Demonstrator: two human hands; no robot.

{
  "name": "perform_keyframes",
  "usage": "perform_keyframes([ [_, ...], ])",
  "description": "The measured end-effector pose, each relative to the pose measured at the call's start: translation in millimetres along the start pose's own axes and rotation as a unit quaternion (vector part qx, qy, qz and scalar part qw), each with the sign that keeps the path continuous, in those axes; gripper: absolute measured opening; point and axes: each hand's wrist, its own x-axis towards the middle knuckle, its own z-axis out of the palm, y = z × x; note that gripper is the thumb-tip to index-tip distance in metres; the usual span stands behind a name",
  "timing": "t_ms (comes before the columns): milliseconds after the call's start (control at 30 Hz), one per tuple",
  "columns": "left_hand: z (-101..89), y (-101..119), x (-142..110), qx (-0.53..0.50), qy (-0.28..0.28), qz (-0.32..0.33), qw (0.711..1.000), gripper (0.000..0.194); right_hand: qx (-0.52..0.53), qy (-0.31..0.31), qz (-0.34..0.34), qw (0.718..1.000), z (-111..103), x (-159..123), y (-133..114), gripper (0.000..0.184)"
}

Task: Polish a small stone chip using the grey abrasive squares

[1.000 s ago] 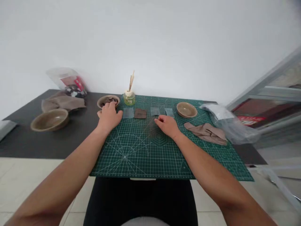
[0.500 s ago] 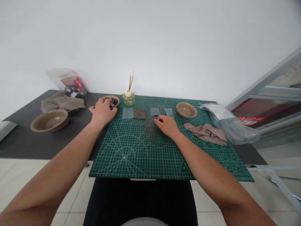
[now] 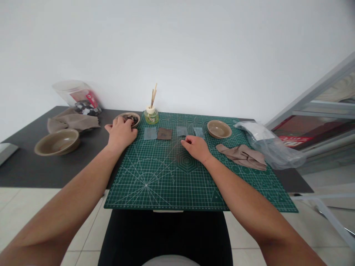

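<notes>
The step in hand looks to be picking from the small bowl (image 3: 138, 120): the left hand (image 3: 121, 133) reaches over its near rim, fingers bent and partly spread, with dark pieces (image 3: 134, 119) in the bowl just beyond them; whether it grips one I cannot tell (the fingertips are hidden). Lifting from there would call for a pinch on one piece and clearance over the rim. The right hand (image 3: 197, 148) is loosely curled over the green mat (image 3: 166, 177), any contents hidden, with a brown square (image 3: 164, 134) to its left.
</notes>
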Motion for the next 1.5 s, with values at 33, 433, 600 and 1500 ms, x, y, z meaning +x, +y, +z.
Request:
perform_keyframes([
  [33,0.2,0.1,0.1,-0.002,0.0,0.002,1.0,0.05,0.001,0.0,0.0,1.0,0.0,0.0,0.0,0.035],
  [433,1.3,-1.8,5.6,-0.071,0.053,0.005,0.996,0.044,0.002,-0.002,0.002,1.0,-1.0,-0.6,-0.6,0.036],
  [600,-3.6,-1.3,0.6,-0.101,0.095,0.045,0.989,0.037,-0.001,-0.001,0.003,1.0,-1.4,-1.0,-1.4,0.036],
  [1500,15.9,64.7,-39.2,-0.577,-0.41,0.153,0.69,0.028,0.008,0.016,-0.005,1.0,2.3,1.6,0.4,0.034],
])
